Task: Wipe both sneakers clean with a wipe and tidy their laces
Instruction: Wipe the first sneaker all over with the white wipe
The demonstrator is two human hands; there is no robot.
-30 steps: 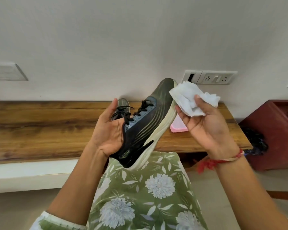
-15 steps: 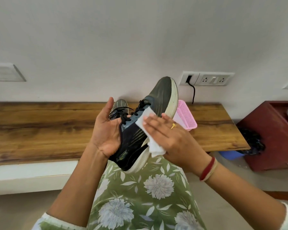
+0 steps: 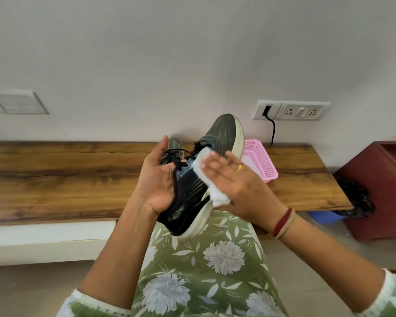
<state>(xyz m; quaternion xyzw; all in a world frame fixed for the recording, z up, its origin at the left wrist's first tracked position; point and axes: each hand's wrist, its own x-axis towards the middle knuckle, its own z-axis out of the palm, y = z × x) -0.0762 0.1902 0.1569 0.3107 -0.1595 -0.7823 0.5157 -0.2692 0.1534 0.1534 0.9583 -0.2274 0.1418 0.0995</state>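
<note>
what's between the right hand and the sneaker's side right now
Only the white wipe, pressed flat by the right hand with straight fingers against the dark side of the sneaker, which the left hand holds. Nothing else visible.

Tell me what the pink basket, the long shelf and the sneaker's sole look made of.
Pink basket: likely moulded plastic, glossy, with a fine grid of holes. Shelf: varnished wood by its brown grain streaks and slight sheen, possibly laminate. Sneaker's sole: off-white foam or rubber, matte and scuffed.
</note>
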